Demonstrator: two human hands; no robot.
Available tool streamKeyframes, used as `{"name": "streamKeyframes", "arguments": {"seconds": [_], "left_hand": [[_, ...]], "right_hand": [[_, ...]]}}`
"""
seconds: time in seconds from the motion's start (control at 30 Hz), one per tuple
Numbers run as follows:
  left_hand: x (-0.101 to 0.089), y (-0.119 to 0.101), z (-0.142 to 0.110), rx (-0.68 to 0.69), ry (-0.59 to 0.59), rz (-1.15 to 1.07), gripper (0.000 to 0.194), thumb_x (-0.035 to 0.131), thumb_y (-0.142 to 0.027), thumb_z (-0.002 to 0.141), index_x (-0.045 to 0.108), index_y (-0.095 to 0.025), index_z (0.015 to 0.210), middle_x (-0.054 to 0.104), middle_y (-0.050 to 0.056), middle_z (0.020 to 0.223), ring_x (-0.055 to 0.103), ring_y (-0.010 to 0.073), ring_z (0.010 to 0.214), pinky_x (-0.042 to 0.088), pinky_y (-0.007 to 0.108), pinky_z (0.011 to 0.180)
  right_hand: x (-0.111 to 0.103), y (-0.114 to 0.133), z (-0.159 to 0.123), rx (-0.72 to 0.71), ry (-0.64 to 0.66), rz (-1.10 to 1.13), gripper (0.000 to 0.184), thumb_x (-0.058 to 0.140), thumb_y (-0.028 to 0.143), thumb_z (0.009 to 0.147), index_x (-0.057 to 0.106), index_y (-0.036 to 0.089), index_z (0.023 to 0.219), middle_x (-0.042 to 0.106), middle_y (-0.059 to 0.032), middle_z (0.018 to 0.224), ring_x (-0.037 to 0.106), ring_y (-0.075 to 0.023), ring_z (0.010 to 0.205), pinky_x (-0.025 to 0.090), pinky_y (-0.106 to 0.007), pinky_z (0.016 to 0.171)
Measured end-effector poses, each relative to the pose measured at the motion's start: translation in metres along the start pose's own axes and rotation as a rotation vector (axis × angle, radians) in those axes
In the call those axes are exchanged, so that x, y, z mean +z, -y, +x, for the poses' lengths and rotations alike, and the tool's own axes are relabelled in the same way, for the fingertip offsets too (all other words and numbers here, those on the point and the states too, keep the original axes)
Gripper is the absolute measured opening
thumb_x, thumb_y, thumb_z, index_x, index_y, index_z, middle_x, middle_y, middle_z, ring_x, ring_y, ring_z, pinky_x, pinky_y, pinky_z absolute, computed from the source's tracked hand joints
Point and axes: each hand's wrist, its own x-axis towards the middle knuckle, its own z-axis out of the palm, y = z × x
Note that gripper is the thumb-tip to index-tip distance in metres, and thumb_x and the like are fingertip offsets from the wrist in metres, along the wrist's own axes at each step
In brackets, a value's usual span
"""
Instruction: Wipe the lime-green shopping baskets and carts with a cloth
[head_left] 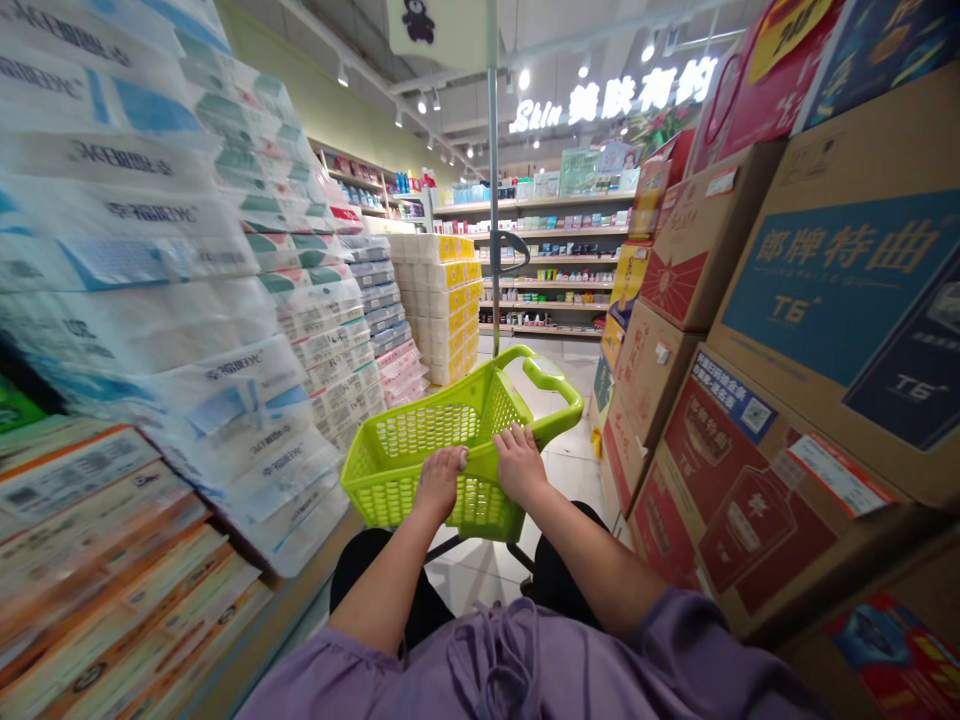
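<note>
A lime-green plastic shopping basket on a wheeled frame stands in front of me in a store aisle, empty as far as I can see. My left hand is curled over its near rim. My right hand grips the same rim just to the right, fingers wrapped over the edge. The basket's green handle arches at its far right side. My purple sleeves and dark trousers show below.
Stacked packs of tissue and toilet paper line the left side. Cardboard cartons are piled high on the right. A metal pole rises beyond the basket. Shelves of goods stand at the aisle's far end; tiled floor runs between.
</note>
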Motion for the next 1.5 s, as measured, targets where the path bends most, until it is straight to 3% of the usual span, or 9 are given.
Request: {"name": "streamKeyframes", "arguments": {"seconds": [0.23,0.4,0.57,0.63,0.73,0.9,1.07,1.37,1.5], "left_hand": [[-0.004,0.015,0.000,-0.059,-0.009,0.055,0.032,0.035,-0.019,0.094,0.055,-0.018,0.119,0.059,0.010,0.114,0.050,0.0232,0.107,0.038,0.040,0.097],[0.001,0.022,-0.006,-0.242,-0.100,0.084,0.031,0.035,-0.022,0.094,0.058,-0.012,0.112,0.061,0.014,0.110,0.051,0.0263,0.107,0.037,0.046,0.100],[0.007,0.014,-0.009,-0.045,-0.052,0.001,0.052,0.034,-0.005,0.085,0.046,-0.017,0.133,0.050,0.010,0.136,0.039,0.0243,0.130,0.030,0.047,0.111],[0.008,0.014,-0.010,-0.058,-0.038,-0.018,0.056,0.033,-0.003,0.083,0.044,-0.019,0.136,0.046,0.010,0.141,0.036,0.0241,0.134,0.029,0.047,0.112],[0.006,0.012,-0.010,-0.120,-0.055,-0.022,0.055,0.033,-0.003,0.083,0.045,-0.016,0.135,0.046,0.013,0.141,0.037,0.0259,0.133,0.028,0.049,0.112],[0.002,0.005,-0.005,-0.011,-0.046,-0.083,0.050,0.034,-0.006,0.086,0.046,-0.020,0.132,0.053,0.009,0.132,0.042,0.0230,0.126,0.030,0.047,0.110],[-0.005,0.010,-0.004,-0.146,-0.069,-0.041,0.038,0.035,-0.011,0.089,0.053,-0.014,0.122,0.058,0.013,0.120,0.049,0.0253,0.113,0.035,0.045,0.105],[-0.009,0.006,0.002,-0.094,0.007,-0.021,0.046,0.037,-0.007,0.085,0.048,-0.018,0.128,0.055,0.012,0.125,0.048,0.0245,0.116,0.034,0.046,0.106],[-0.008,0.001,0.004,0.024,0.007,-0.057,0.048,0.039,-0.008,0.085,0.045,-0.021,0.131,0.054,0.009,0.127,0.046,0.0229,0.119,0.031,0.045,0.109]], "right_hand": [[-0.001,0.002,-0.001,0.000,0.012,0.022,0.051,0.044,0.018,0.086,0.049,0.009,0.136,0.049,-0.0144,0.140,0.026,-0.0317,0.139,0.005,-0.045,0.116],[0.000,0.004,0.000,0.005,0.030,0.007,0.052,0.043,0.018,0.086,0.047,0.008,0.137,0.047,-0.0153,0.141,0.024,-0.0318,0.139,0.004,-0.045,0.116],[0.001,0.005,-0.001,0.010,0.008,-0.015,0.050,0.041,0.018,0.088,0.048,0.007,0.136,0.048,-0.0160,0.140,0.027,-0.0334,0.137,0.005,-0.047,0.116],[0.002,0.005,-0.001,-0.007,0.005,-0.021,0.051,0.042,0.018,0.087,0.048,0.007,0.136,0.047,-0.0163,0.141,0.028,-0.0334,0.137,0.005,-0.047,0.116],[0.002,0.005,-0.001,-0.015,-0.001,-0.032,0.052,0.043,0.018,0.086,0.048,0.007,0.137,0.047,-0.0165,0.140,0.029,-0.0338,0.136,0.006,-0.048,0.115],[0.002,0.007,-0.002,-0.001,-0.020,-0.036,0.051,0.043,0.017,0.086,0.050,0.007,0.135,0.050,-0.0156,0.138,0.031,-0.0339,0.135,0.008,-0.048,0.115],[0.003,0.007,-0.003,-0.023,-0.025,-0.023,0.050,0.042,0.017,0.088,0.049,0.006,0.135,0.049,-0.0162,0.139,0.031,-0.0341,0.135,0.008,-0.047,0.116],[0.004,0.008,-0.002,-0.022,-0.011,-0.029,0.051,0.044,0.018,0.087,0.049,0.006,0.136,0.049,-0.0171,0.139,0.030,-0.0335,0.136,0.007,-0.047,0.115],[0.003,0.008,-0.002,-0.011,-0.014,-0.037,0.050,0.043,0.018,0.087,0.049,0.007,0.136,0.049,-0.0170,0.139,0.030,-0.0333,0.136,0.007,-0.048,0.116]]}}
